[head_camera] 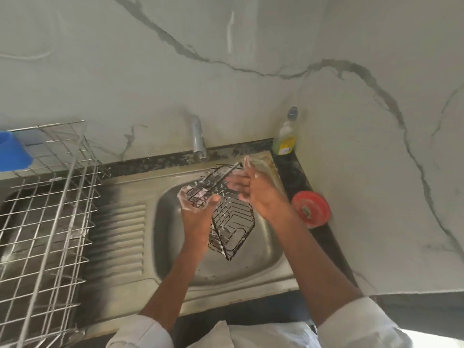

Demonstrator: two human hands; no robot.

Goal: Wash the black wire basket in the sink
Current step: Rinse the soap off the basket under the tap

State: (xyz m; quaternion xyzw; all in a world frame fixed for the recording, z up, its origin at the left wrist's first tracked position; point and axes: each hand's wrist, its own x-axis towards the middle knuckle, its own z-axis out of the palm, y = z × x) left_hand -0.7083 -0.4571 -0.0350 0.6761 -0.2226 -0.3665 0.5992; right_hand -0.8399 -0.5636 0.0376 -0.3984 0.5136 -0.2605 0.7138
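Observation:
The black wire basket (pixel 232 222) hangs tilted over the steel sink (pixel 266 257), streaked with white soap foam. My left hand (pixel 197 205), covered in suds, grips the basket's upper left end with fingers curled through the wires. My right hand (pixel 251 189) is at the basket's upper right side, fingers stretched out and foamy, touching the wires near the top rim. The tap (pixel 198 139) stands just behind the basket; no water stream shows.
A large silver wire dish rack (pixel 50 212) fills the left drainboard, with a blue cup (pixel 12 151) at its back. A dish soap bottle (pixel 286 136) stands at the back right corner. A red round container (pixel 311 208) lies on the dark counter right of the sink.

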